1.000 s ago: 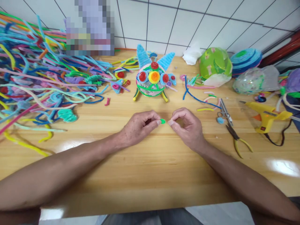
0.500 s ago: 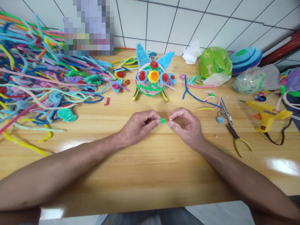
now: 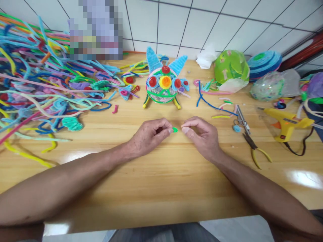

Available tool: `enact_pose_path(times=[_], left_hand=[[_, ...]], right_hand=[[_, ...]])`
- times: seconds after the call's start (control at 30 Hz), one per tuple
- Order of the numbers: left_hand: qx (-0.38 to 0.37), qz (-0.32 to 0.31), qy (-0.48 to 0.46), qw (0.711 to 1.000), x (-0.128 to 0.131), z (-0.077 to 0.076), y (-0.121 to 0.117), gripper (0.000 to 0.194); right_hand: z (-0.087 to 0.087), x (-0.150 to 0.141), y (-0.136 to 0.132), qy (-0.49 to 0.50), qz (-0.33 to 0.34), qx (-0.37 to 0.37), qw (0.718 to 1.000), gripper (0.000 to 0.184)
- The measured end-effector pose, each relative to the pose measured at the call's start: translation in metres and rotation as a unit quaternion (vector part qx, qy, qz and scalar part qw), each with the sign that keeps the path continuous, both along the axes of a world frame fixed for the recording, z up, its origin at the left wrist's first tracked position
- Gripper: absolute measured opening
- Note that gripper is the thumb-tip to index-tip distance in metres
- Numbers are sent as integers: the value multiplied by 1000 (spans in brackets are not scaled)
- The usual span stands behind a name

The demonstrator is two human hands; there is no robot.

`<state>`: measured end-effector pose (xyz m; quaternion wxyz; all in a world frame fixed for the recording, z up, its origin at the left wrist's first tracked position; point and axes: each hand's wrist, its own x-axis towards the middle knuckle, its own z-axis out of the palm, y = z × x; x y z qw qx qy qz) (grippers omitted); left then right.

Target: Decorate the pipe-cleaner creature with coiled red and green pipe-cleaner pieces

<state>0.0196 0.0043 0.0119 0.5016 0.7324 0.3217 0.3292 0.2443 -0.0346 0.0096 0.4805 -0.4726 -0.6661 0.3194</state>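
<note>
Between the thumb and forefinger of my left hand is a small, bright green fuzzy piece, perhaps a coiled bit of pipe cleaner. Facing it across a short gap, my right hand has its thumb and forefinger pressed together; whatever lies in that pinch is hidden. Beyond both hands stands a pipe-cleaner creature with blue pointed ears, red and yellow discs, a green-edged body and yellow-tipped legs.
A large heap of pipe cleaners spreads over the left side. Rightward lie pliers, small scissors, a yellow glue gun, a blue pipe cleaner and a green ball. A tiled wall borders the table.
My right thumb and forefinger have closed together, and the small whitish bit seen at their tips no longer shows. My left hand stays in place with the green piece.
</note>
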Motion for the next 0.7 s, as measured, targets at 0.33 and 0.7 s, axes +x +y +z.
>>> enact_pose_path(times=[0.33, 0.7], left_hand=[[-4, 0, 2, 1000, -1, 0, 0, 19], [-8, 3, 7, 1000, 0, 1, 0, 18]], right_hand=[[0, 1, 0, -2, -13, -15, 1000, 10], [1, 1, 2, 3, -22, 3, 1000, 11]])
